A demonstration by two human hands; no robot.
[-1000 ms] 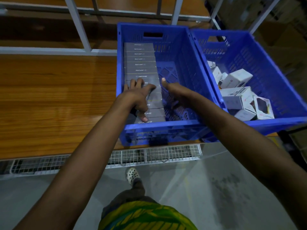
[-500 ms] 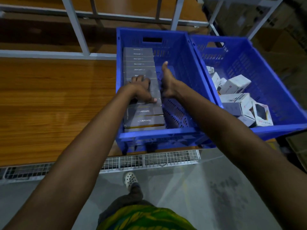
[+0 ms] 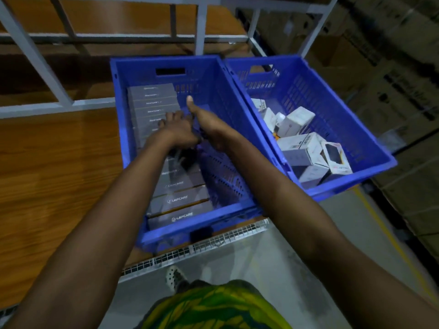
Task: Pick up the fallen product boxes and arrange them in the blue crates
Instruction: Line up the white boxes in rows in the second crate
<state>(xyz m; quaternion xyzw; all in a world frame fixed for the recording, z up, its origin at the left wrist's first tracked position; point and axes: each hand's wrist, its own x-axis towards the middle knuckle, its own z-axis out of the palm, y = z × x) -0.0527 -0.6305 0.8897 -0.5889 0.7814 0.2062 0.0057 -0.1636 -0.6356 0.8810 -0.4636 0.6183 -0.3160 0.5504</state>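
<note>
Two blue crates stand side by side on a wooden shelf. The left crate (image 3: 152, 65) holds a row of grey product boxes (image 3: 180, 200) on edge along its left side; the boxes near the front lean. My left hand (image 3: 175, 130) rests on top of the row's middle with its fingers stretched over the box tops. My right hand (image 3: 206, 125) is against the right side of the row, thumb pointing up, its fingers hidden. The right crate (image 3: 332, 108) holds several white product boxes (image 3: 298, 119) lying jumbled.
The wooden shelf top (image 3: 54, 167) stretches left of the crates, with a wire mesh strip (image 3: 213, 243) along its front edge. Grey metal rack posts (image 3: 31, 55) rise behind. Stacked cartons (image 3: 392, 96) stand at the right. My foot (image 3: 174, 277) is on the grey floor.
Both hands have slid farther back along the row of grey boxes, staying close together. My left fingers have flattened over the box tops. The camera has tilted, so the crates sit lower in view.
</note>
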